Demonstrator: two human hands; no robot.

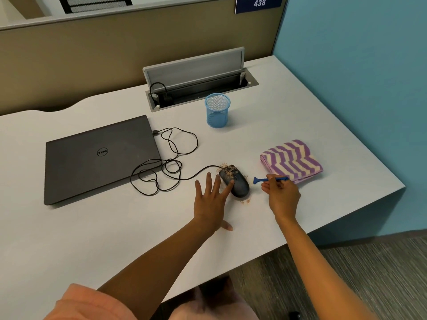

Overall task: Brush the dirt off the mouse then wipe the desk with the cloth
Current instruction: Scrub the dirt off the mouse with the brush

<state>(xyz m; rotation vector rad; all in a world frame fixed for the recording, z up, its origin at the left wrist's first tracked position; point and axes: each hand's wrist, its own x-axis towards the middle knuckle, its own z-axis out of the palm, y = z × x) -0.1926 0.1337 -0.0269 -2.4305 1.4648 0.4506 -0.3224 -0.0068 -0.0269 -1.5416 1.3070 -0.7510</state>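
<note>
The dark mouse lies on the white table, near its right front part, with brown dirt scattered over its far end and more crumbs on the table around it. The left hand rests flat and open just left of the mouse, fingers spread, one fingertip touching the mouse's side. The right hand is closed around a small blue brush, whose head points left and sits just right of the mouse, apart from it. Behind that hand lies the folded purple-and-cream striped cloth. The mouse's black cable loops leftward to a closed grey laptop. Farther back stand a blue mesh cup and an open cable hatch set into the table.
</note>
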